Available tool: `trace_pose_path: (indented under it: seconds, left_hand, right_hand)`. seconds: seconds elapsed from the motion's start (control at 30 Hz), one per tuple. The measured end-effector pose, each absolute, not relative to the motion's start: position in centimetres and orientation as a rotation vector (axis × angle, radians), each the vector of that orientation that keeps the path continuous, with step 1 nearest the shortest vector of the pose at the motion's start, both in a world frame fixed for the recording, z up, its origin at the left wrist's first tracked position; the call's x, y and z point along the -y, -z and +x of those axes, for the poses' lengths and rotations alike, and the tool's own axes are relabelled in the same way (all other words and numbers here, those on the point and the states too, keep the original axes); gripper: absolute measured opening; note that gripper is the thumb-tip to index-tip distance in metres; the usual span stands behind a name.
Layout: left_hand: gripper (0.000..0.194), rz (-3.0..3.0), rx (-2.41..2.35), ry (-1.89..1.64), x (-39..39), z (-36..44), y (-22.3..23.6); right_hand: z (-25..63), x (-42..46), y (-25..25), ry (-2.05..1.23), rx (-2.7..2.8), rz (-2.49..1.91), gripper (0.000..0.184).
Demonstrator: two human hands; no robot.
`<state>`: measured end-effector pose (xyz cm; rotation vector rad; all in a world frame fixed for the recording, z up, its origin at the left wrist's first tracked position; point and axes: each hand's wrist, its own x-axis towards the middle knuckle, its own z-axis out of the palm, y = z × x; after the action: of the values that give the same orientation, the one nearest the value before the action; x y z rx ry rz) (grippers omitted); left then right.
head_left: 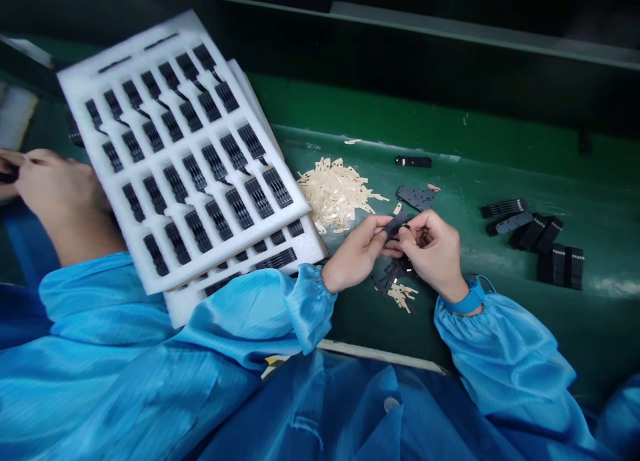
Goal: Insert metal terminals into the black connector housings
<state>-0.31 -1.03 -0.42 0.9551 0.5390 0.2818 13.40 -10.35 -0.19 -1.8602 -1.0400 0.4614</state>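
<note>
My left hand (356, 253) holds a small flat black plastic part (396, 225) between thumb and fingers, tilted upward to the right. At its right side my right hand (436, 253) is pinched closed against the part; whatever lies between those fingertips is hidden. Just below both hands lie loose black strips (395, 274) and a few cream-coloured tabs (401, 295). A large heap of similar cream tabs (336, 193) spreads to the left of my hands. Behind them rests a dark flat plate with small holes (416, 198).
White foam trays (203, 129) with rows of black parts are stacked at left. Several black blocks (543, 233) lie on the green bench (465, 201) at right; one black piece (413, 161) lies farther back. Another person's hand (55, 184) is at far left.
</note>
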Motion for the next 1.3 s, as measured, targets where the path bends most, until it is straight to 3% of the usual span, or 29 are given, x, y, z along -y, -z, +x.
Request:
trace_pose_path:
  seconds: [0.63, 0.83, 0.97, 1.07, 1.17, 1.3]
  left_hand:
    - [0.02, 0.996, -0.562, -0.264, 1.1, -0.3, 0.2]
    - [0.02, 1.043, -0.562, -0.293, 1.2, -0.2, 0.2]
    - [0.026, 1.073, -0.592, -0.298, 1.2, -0.2, 0.6]
    - [0.027, 1.056, -0.587, -0.317, 1.1, -0.1, 0.3]
    - [0.03, 1.057, -0.57, -0.32, 0.8, -0.2, -0.2]
    - [0.03, 1.281, -0.581, -0.334, 0.4, -0.5, -0.8]
  right_hand:
    - [13.4, 10.3, 0.1, -0.371, 1.115, -1.891, 0.013]
    - [13.2, 10.4, -0.1, -0.2, 1.271, -1.91, 0.012]
    - [13.4, 10.6, 0.4, 0.079, 1.504, -1.955, 0.004]
    - [13.9, 10.8, 0.6, 0.227, 1.526, -2.039, 0.015]
    - [14.1, 11.0, 0.3, 0.131, 1.364, -2.003, 0.024]
    - [13.7, 11.0, -0.2, 0.021, 1.243, -1.907, 0.013]
